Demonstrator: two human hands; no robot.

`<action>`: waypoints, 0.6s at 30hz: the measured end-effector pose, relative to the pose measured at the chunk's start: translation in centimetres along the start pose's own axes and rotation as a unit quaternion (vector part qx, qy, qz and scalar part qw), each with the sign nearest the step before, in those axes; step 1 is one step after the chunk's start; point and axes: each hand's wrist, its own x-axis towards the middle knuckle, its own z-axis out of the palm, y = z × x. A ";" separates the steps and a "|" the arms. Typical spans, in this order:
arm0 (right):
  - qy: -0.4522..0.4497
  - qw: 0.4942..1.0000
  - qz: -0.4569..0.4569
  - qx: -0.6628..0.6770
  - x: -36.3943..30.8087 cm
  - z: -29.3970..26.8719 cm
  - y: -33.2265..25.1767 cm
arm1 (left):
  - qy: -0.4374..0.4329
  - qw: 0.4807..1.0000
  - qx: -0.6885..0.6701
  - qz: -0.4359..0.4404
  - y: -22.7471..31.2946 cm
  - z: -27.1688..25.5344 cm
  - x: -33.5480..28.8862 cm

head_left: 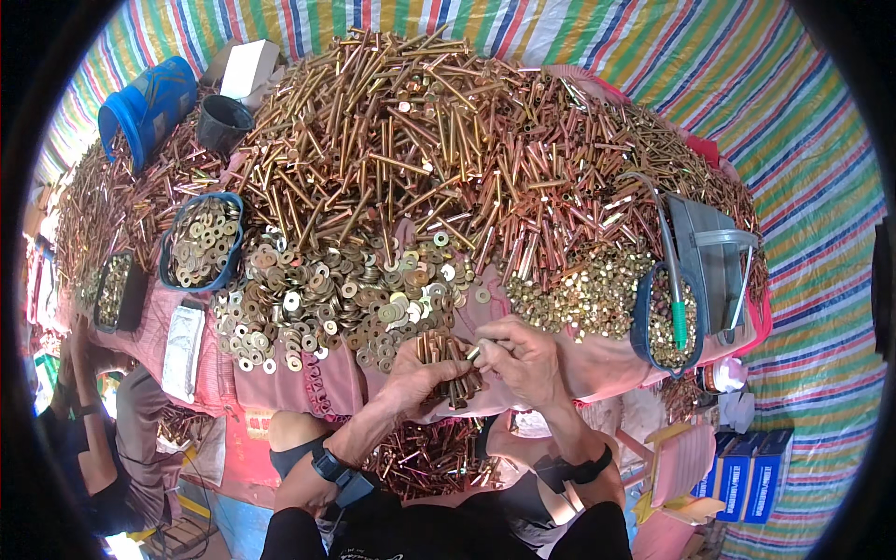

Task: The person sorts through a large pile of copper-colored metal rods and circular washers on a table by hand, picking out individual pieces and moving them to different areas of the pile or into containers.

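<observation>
My left hand [408,381] is wrapped round a bundle of brass-coloured bolts [453,387], held upright at the table's near edge. Close beside it, my right hand [525,353] is closed with thumb and fingers pinched at a small yellowish metal piece [474,354], touching or nearly touching the bundle's right side. That piece is too small to tell as a nut or a bolt end. Just beyond my left hand lies a spread of flat washers [322,289]. Past my right hand sits a pile of small brass-coloured nuts [579,303].
A great heap of bolts [373,121] covers the table's far part. Blue tubs of washers [201,241] and nuts [667,327] flank me, with a grey dustpan [700,247] at right. A blue bucket [154,103] lies far left. Another person's arm [91,401] is at left.
</observation>
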 end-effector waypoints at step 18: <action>0.071 0.982 -0.066 -0.163 -1.0 1.0 -1.6 | 0.032 0.997 0.062 0.031 0.2 0.5 -0.2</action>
